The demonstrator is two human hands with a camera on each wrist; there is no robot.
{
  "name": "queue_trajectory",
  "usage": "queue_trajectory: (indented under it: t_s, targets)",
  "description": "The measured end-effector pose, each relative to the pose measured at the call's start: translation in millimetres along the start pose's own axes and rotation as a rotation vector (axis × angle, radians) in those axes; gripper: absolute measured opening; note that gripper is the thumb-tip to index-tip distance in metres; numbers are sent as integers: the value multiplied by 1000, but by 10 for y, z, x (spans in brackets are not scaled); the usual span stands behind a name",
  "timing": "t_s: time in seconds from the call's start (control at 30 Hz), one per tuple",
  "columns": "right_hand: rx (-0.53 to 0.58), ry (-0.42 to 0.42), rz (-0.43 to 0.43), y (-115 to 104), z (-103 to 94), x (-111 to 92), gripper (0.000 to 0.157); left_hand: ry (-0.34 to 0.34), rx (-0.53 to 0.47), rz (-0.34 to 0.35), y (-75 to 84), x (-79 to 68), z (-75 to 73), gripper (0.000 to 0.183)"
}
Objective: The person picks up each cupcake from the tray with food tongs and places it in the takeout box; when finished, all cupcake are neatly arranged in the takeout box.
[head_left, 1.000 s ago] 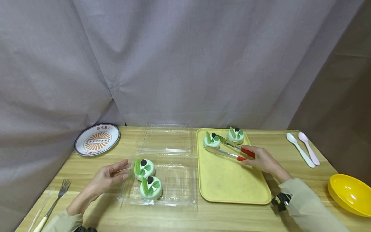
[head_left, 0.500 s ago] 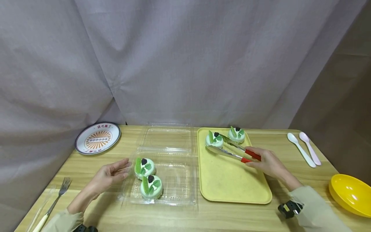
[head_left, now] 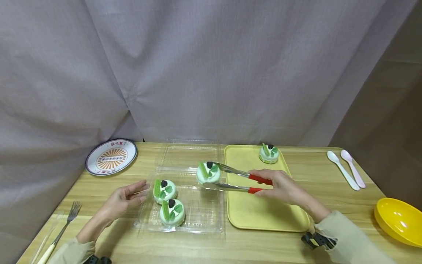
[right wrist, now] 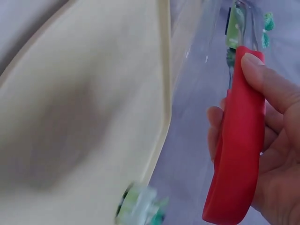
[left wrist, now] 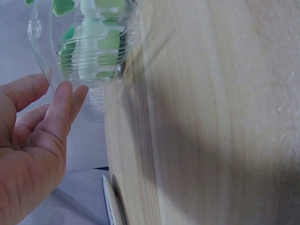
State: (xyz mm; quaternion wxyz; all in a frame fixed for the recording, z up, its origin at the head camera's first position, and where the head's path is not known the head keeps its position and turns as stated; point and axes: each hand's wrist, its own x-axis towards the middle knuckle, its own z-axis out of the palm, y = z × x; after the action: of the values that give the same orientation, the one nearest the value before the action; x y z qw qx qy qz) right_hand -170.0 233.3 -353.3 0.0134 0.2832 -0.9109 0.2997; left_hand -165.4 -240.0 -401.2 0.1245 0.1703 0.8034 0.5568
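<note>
My right hand grips red-handled metal tongs. Between the tongs' tips a small green-and-white cake is held above the clear plastic box, near its hinge side. Kiwi-like slice, dark berry and mint leaves top the cake. Two matching cakes, a rear one and a front one, sit in the left of the box. At the box's left edge my left hand pinches the rim, thumb and fingertips on either side in the left wrist view.
The box's lid lies folded back. On the yellow tray one more cake stands at the far right. Around lie a plate, a fork, a white spoon, a pink spoon and a yellow bowl.
My right hand has lifted a cake off the tray with the tongs and carried it left, over the box. My left hand keeps its place at the box's edge.
</note>
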Motion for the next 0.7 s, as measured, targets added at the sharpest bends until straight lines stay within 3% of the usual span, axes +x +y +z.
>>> queue_trajectory:
  t_s: [0.4, 0.7]
  targets:
    - [-93, -150, -151, -280, 170, 315, 50, -5, -11, 14, -8, 3, -2, 65]
    - [-190, -184, -112, -374, 180, 405, 48, -5, -2, 13, -11, 4, -7, 65]
